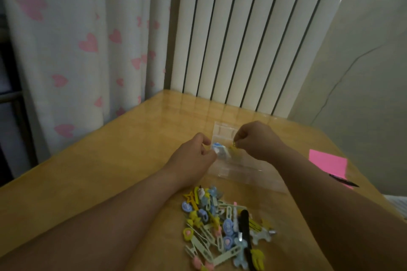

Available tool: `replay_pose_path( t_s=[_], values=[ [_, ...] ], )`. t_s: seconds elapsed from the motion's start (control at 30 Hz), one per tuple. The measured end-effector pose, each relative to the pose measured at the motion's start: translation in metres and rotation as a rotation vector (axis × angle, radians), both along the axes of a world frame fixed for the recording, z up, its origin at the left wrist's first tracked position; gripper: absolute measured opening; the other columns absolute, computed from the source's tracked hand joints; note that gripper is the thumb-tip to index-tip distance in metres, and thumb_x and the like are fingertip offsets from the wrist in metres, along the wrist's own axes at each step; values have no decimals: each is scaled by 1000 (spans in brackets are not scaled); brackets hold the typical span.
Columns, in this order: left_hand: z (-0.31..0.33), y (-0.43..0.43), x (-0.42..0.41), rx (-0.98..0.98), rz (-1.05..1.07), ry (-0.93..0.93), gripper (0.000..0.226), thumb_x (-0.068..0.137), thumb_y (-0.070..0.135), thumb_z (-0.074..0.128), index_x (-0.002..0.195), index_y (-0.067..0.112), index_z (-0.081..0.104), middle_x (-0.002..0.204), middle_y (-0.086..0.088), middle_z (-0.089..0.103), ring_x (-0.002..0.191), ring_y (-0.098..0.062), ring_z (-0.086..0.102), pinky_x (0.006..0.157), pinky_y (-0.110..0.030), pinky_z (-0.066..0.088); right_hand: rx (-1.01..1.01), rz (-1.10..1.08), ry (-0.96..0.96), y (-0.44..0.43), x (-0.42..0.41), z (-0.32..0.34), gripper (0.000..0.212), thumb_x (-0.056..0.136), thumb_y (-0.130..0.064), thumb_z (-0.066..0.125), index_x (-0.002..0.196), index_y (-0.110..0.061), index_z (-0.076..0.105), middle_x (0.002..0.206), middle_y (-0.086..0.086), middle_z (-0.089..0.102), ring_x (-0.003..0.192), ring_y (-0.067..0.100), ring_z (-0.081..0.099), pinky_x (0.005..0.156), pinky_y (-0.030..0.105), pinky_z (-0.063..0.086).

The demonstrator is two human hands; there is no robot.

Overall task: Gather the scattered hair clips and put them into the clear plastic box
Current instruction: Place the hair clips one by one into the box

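A clear plastic box (240,167) lies on the wooden table, hard to make out. Over its far part, my left hand (193,154) pinches a blue and white hair clip (218,148). Beside it my right hand (257,141) pinches a small yellow hair clip (234,145). Both hands hover above the box, close together. A heap of several hair clips (226,231) in yellow, blue, white, pink and black lies on the table nearer to me, between my forearms.
A pink paper (328,161) with a black pen (344,181) on it lies at the table's right edge. A radiator (242,39) stands behind the table, and a heart-patterned curtain (77,50) hangs to the left. The wooden table (99,171) ends near both.
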State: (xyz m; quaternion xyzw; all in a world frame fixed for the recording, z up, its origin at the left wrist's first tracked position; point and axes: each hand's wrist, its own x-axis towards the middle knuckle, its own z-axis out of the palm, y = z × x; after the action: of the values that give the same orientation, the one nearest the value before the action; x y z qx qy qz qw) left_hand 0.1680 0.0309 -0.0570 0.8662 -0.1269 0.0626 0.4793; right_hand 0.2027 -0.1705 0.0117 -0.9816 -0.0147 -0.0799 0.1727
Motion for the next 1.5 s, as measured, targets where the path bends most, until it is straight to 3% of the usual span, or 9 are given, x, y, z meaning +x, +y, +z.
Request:
replay_pose_path(
  t_s=[0.17,0.43,0.53,0.83,0.93,1.07,1.27,1.43,1.5],
  values=[
    [-2,1,1,-2,-7,6,31,101,42,59,127,26,54,85,4,65,79,-20,65,77,-46,55,33,-8,111,2,6,-2,12,93,-21,76,100,-15,84,90,-1,77,84,12,70,73,30,59],
    [-1,0,2,7,-2,0,30,101,42,60,126,26,55,85,4,65,79,-20,64,74,-44,53,364,29,-235,-20,-68,-3,13,101,-29,69,98,-23,79,88,-11,73,82,9,68,65,25,48],
    [-1,-1,0,15,8,-12,28,102,39,61,125,25,57,84,6,64,79,-16,63,75,-41,52,443,135,-210,-21,-101,-8,11,102,-28,68,96,-26,77,82,-6,75,68,9,68,56,17,49],
    [-1,-2,3,28,46,-39,23,101,34,63,122,23,60,86,4,65,80,-14,63,75,-37,50,104,407,428,-33,-118,-3,15,98,-26,73,112,-33,74,96,-6,78,83,7,74,72,19,57],
    [-2,-2,4,37,45,-40,24,102,34,63,123,24,61,91,2,65,84,-16,63,78,-38,51,70,448,422,-32,-115,-8,12,96,-27,76,108,-32,75,97,-6,79,85,7,75,75,20,59],
    [-2,-2,3,43,42,-48,24,102,33,63,124,22,61,93,-1,66,87,-18,63,79,-39,50,34,471,401,-29,-113,-13,4,96,-29,73,99,-28,76,93,-4,78,84,12,74,80,35,63],
    [-1,0,1,45,34,-43,26,102,36,62,125,23,60,93,2,65,86,-16,63,79,-38,50,27,482,380,-26,-113,-16,6,99,-30,71,95,-26,74,90,-4,76,80,11,72,76,36,63],
    [1,-1,-1,25,29,-42,23,103,34,61,124,23,59,88,1,65,79,-15,62,73,-36,49,170,415,260,-40,-113,-5,5,99,-27,72,94,-27,73,82,-16,71,73,-2,65,64,15,49],
    [1,-2,-1,20,26,-37,24,103,34,61,124,23,59,88,1,65,79,-14,62,73,-36,49,266,382,201,-43,-113,-3,5,100,-27,71,95,-27,73,84,-13,73,72,1,66,63,16,52]
  ],
)
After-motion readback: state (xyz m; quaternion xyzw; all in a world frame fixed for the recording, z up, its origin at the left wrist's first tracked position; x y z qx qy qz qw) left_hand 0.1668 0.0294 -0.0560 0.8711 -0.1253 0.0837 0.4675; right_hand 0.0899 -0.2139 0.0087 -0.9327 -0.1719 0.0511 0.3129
